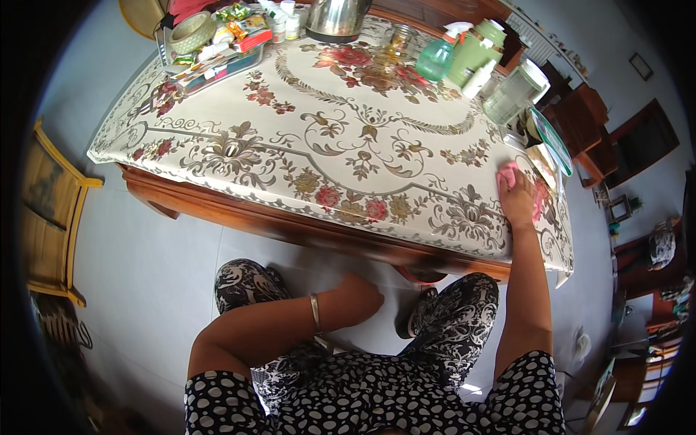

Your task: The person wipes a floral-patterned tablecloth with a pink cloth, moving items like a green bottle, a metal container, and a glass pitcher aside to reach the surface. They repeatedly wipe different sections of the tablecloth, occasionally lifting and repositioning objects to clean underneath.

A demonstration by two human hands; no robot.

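My right hand [518, 201] presses a crumpled pink cloth [507, 174] onto the flowered tablecloth [348, 156] near the table's right end, its fingers closed over the cloth. Just beyond that hand lie a round flat item with a green-and-white rim [554, 141] and some pale items partly hidden by one another. My left hand [355, 301], slightly blurred, hangs curled into a loose fist in front of my lap, below the table edge. Nothing shows in it. A bangle [315, 313] circles that wrist.
Along the far side stand a metal kettle [336, 18], a glass jar [399, 42], a green spray bottle [436, 58], a green flask [478, 51] and a clear pitcher [516, 93]. A filled plastic tray [221, 78] sits back left. A wooden chair [54, 210] stands left of the table.
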